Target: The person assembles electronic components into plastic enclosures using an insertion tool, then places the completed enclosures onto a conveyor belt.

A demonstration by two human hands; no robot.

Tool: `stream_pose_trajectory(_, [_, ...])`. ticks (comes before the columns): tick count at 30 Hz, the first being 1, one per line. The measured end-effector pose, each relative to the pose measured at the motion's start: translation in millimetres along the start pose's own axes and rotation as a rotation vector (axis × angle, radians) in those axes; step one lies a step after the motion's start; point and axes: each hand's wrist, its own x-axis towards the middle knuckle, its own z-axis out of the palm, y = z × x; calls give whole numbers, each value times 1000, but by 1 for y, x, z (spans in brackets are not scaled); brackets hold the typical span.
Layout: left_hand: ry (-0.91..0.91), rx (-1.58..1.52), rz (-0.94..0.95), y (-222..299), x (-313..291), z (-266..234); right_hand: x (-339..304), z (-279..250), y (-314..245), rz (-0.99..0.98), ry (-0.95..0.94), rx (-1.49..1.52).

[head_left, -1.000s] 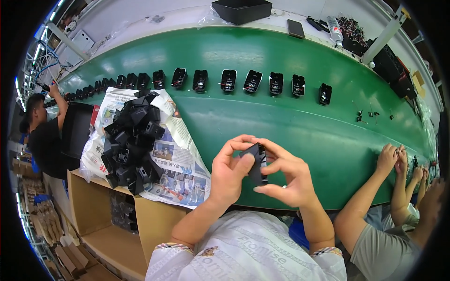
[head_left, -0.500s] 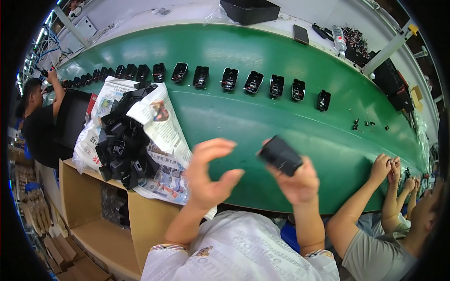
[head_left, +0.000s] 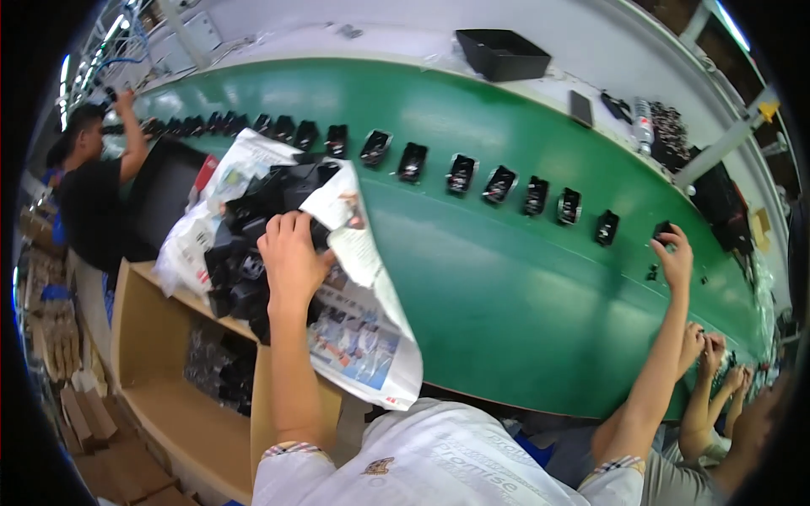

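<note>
A: Where is the black, box-shaped plastic housing [head_left: 661, 228]?

B: At 3 o'clock on the long, glossy green bench [head_left: 506, 304], pinched between the thumb and fingertips of the right hand [head_left: 674, 258], whose arm reaches out straight. I cannot tell if it touches the surface.

A: Which way does it point?

B: Its opening and long axis are hidden — too small and too covered. The nearest black housing with an open top [head_left: 606, 228], just beside it in the curved row, runs lengthwise roughly from 1 to 7 o'clock.

A: How does it look?

B: Dark, blocky, plain on the side that shows. Others in the row have pale rims and dark, cluttered insides.

A: And the left hand [head_left: 291, 257]?

B: At 9 o'clock, fingers bent over the heap of angular black plastic housings [head_left: 270, 194] on printed newspaper [head_left: 354, 363], thumb spread — whether they grip a piece, I cannot tell.
</note>
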Motion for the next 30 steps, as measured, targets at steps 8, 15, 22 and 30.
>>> stream_pose_trajectory(8, [88,-537,90,15,1,5,18,20,-17,-64,-250,-203])
stream_pose_trajectory(15, [420,-1242,-220,23,-53,-22,5,28,-24,-196,-415,-169])
stream_pose_trajectory(22, [25,-1760,8,67,-78,-17,-2,-7,-12,-56,-131,45])
stream_pose_trajectory(30, [-251,-1431,327,157,-93,20,-60,23,21,558,63,-169])
